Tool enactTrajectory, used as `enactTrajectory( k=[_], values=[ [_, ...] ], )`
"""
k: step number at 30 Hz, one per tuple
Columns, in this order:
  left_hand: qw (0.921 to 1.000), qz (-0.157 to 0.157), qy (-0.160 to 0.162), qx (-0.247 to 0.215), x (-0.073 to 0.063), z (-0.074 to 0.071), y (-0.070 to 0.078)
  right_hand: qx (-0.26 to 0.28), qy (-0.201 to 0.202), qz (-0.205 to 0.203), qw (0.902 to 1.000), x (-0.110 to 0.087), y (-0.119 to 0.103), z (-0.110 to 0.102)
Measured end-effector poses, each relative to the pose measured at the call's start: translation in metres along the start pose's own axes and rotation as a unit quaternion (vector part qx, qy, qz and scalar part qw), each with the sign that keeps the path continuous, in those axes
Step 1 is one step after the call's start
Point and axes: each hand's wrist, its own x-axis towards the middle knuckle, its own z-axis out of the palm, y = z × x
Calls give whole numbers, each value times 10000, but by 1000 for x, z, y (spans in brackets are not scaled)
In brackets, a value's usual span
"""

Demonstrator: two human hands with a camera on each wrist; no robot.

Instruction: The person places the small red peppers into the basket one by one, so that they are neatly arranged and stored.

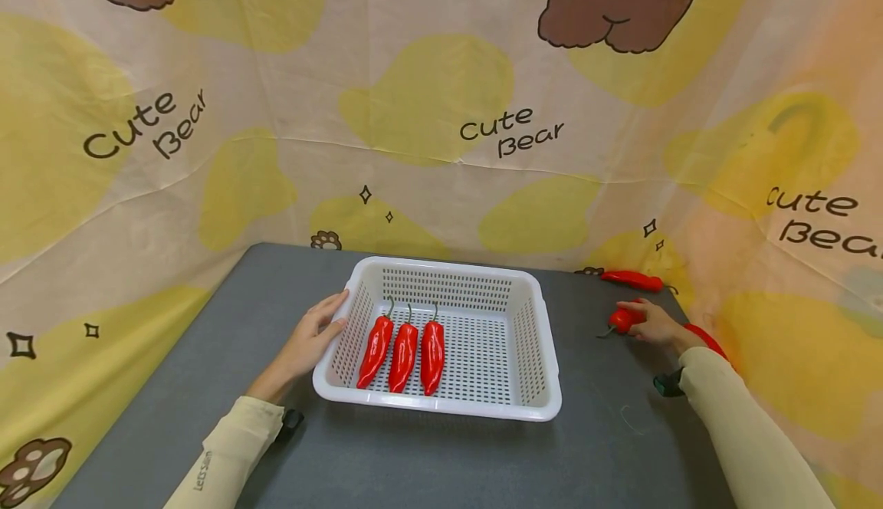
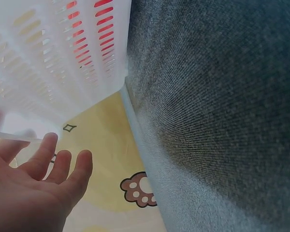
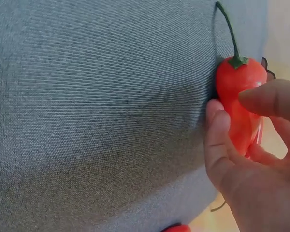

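A white plastic basket (image 1: 476, 415) with slotted walls stands on the table, three red chili peppers lying side by side in its left half, among them a middle one (image 1: 403, 357). At the basket's left rim, my left hand (image 1: 319, 333) holds on with thumb and fingers; the left wrist view shows the fingers (image 2: 49, 145) at the rim's outer side. To the right of the basket, my right hand (image 1: 655, 326) grips another red chili pepper (image 3: 239, 87) between thumb and fingers. Its green stem points away from the palm, and the pepper is close against the table surface.
Another red chili pepper (image 1: 631, 279) lies at the back right edge of the grey table (image 1: 428, 463). One more pepper (image 1: 707, 338) is partly hidden behind the right wrist. A printed cloth (image 1: 428, 110) hangs along the back and sides.
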Motion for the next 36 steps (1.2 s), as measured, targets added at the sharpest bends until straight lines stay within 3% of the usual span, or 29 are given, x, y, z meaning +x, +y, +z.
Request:
enactTrajectory(
  k=[15,30,36],
  values=[
    [9999,-107,42,-70,-1,0,3,-448,326,-371,9978,-3,-8,9],
    [9999,-53,48,-141,-1,0,3,-72,1218,-179,9924,-3,-14,18],
    [9998,-190,17,-87,-1,1,1,-185,1365,-392,9897,-1,-17,18]
  ],
)
